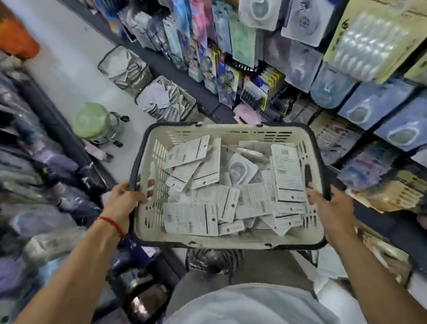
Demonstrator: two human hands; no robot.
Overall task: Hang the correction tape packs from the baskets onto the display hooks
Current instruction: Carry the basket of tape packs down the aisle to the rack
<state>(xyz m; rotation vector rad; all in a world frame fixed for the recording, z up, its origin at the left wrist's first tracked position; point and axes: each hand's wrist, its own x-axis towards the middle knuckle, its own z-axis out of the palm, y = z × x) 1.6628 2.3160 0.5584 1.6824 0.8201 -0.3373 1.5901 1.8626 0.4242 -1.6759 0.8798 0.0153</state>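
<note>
Gripping the dark rim of a cream slotted plastic basket (231, 134), left hand (125, 197) and right hand (330, 206) hold many white correction tape packs (235, 185) between them, seemingly all unhung.

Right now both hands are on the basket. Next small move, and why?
Probably set the basket down: the left hand and right hand both grip its rim, so neither is free to pick a correction tape pack for hanging.

Packs (204, 215) lie in the basket (156, 137), a hand at each side. Two more baskets (125, 68) and a stool (92, 120) sit behind it. Hooks (252, 68) are right.
</note>
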